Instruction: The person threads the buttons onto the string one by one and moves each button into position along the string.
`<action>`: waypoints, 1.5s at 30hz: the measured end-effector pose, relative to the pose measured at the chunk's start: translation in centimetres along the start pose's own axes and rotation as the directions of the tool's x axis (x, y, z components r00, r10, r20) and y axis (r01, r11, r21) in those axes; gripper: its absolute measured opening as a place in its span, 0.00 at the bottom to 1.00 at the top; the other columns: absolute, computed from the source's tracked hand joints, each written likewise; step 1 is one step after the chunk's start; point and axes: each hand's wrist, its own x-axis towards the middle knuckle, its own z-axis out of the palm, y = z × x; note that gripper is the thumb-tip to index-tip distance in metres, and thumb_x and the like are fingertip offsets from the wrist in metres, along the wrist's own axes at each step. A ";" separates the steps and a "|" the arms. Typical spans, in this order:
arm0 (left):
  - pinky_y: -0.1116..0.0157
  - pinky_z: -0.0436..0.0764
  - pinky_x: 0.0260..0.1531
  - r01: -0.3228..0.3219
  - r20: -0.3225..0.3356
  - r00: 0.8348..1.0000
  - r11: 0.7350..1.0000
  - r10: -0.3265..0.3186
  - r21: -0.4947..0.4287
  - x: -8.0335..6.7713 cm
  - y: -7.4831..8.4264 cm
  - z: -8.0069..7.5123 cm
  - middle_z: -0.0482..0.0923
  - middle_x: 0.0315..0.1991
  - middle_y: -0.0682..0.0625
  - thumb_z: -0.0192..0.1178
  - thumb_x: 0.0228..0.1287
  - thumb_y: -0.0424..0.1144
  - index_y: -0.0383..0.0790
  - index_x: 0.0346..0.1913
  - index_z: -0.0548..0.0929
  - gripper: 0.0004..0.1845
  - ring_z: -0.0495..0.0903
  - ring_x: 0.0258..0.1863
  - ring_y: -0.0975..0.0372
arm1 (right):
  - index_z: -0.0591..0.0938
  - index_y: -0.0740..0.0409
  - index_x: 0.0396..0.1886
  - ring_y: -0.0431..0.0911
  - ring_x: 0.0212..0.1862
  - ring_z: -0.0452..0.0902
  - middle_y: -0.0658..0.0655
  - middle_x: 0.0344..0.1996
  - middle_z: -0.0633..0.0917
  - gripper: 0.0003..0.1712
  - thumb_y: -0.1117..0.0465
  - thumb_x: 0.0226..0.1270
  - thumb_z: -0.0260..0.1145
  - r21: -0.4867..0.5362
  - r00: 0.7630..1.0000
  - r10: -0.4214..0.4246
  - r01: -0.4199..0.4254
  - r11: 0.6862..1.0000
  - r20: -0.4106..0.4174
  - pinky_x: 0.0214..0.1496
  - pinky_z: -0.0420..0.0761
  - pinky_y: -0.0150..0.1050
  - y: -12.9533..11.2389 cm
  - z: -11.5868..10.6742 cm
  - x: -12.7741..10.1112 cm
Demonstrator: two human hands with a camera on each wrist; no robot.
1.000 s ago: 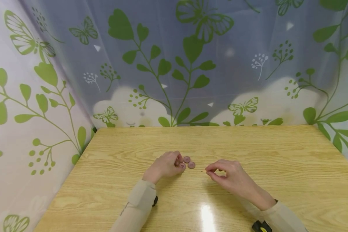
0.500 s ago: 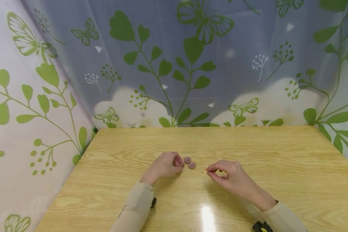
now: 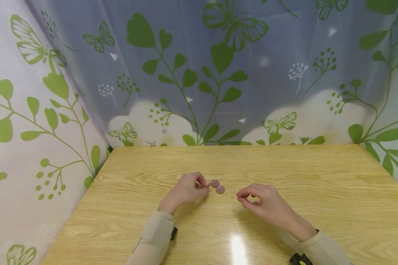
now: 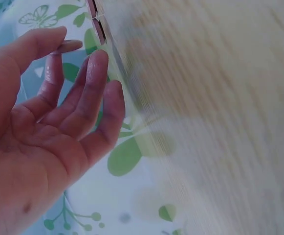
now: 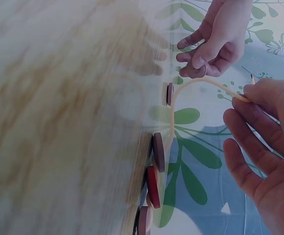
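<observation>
My left hand (image 3: pixel 187 189) pinches a mauve button (image 4: pixel 69 46) between thumb and forefinger, just above the table. Two more mauve buttons, a rear one (image 3: pixel 215 183) and a front one (image 3: pixel 220 189), lie flat beside its fingertips, each with small holes. To the right, my right hand (image 3: pixel 263 200) pinches a thin pale cord (image 5: pixel 195 81), whose dark tip (image 5: pixel 252 77) pokes out past the fingers. In the right wrist view the cord arcs down to the table near several buttons (image 5: pixel 159 152) seen edge-on. In the head view most of the cord is too fine to make out.
The wooden table (image 3: pixel 146 162) reaches back to a hanging cloth (image 3: pixel 252 73) printed with green leaves and butterflies. More printed cloth (image 3: pixel 6 154) hangs along the left side. Light glares off the tabletop in front.
The left hand has lifted one button off the table from beside the other two and tilted it edge-on. The right hand has stayed almost still with the cord.
</observation>
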 end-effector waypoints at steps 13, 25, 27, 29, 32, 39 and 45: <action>0.67 0.83 0.34 -0.053 -0.044 0.998 0.992 0.049 -0.116 0.0 -0.2 0.2 0.86 0.53 0.48 0.69 0.65 0.41 0.45 0.34 0.79 0.08 0.87 0.44 0.60 | 0.89 0.54 0.36 0.38 0.32 0.86 0.49 0.30 0.90 0.15 0.77 0.56 0.74 0.015 1.000 0.012 -0.012 1.000 0.010 0.29 0.80 0.21 0.1 0.1 -0.2; 0.65 0.84 0.34 -0.070 -0.040 0.997 0.982 0.064 -0.176 -0.4 0.1 0.0 0.85 0.46 0.50 0.72 0.63 0.44 0.46 0.39 0.81 0.10 0.86 0.41 0.63 | 0.88 0.54 0.36 0.37 0.32 0.85 0.49 0.31 0.90 0.16 0.78 0.56 0.73 0.026 1.000 0.017 -0.017 1.000 0.014 0.25 0.79 0.22 0.1 0.0 -0.3; 0.65 0.84 0.35 -0.076 -0.029 0.997 0.978 0.072 -0.195 -0.4 0.1 0.0 0.85 0.47 0.49 0.72 0.63 0.43 0.45 0.44 0.82 0.11 0.86 0.40 0.62 | 0.88 0.54 0.36 0.37 0.32 0.85 0.49 0.31 0.90 0.16 0.78 0.55 0.73 0.024 1.000 0.012 -0.012 1.000 0.012 0.25 0.79 0.22 0.2 0.0 -0.3; 0.64 0.85 0.36 -0.092 -0.020 0.996 0.973 0.090 -0.211 -0.5 0.1 0.1 0.85 0.48 0.48 0.72 0.64 0.42 0.44 0.48 0.82 0.14 0.86 0.40 0.62 | 0.88 0.54 0.36 0.37 0.32 0.85 0.50 0.30 0.90 0.15 0.77 0.56 0.74 0.020 1.000 0.010 -0.010 1.000 0.012 0.26 0.78 0.22 0.2 0.1 -0.4; 0.64 0.85 0.38 -0.125 -0.020 0.992 0.968 0.123 -0.218 -0.5 0.1 0.2 0.85 0.50 0.46 0.71 0.64 0.40 0.42 0.52 0.83 0.16 0.86 0.40 0.61 | 0.88 0.53 0.37 0.36 0.32 0.85 0.52 0.30 0.90 0.13 0.75 0.59 0.73 0.024 1.000 0.017 -0.017 1.000 0.018 0.26 0.79 0.22 0.3 0.1 -0.5; 0.66 0.85 0.38 -0.129 -0.001 0.991 0.948 0.135 -0.290 -0.5 -0.2 0.3 0.84 0.53 0.42 0.72 0.64 0.40 0.38 0.54 0.83 0.18 0.88 0.41 0.61 | 0.88 0.56 0.37 0.36 0.33 0.86 0.52 0.31 0.91 0.09 0.74 0.61 0.72 0.029 0.999 0.031 -0.031 0.999 0.023 0.28 0.81 0.25 0.5 0.1 -0.6; 0.65 0.86 0.41 -0.108 0.033 0.991 0.927 0.128 -0.358 -0.7 -0.2 0.4 0.82 0.55 0.40 0.70 0.66 0.38 0.36 0.56 0.81 0.19 0.89 0.43 0.59 | 0.88 0.57 0.36 0.36 0.33 0.86 0.53 0.31 0.91 0.07 0.72 0.63 0.72 0.023 1.000 0.022 -0.023 0.999 0.014 0.28 0.81 0.26 0.5 -0.1 -0.6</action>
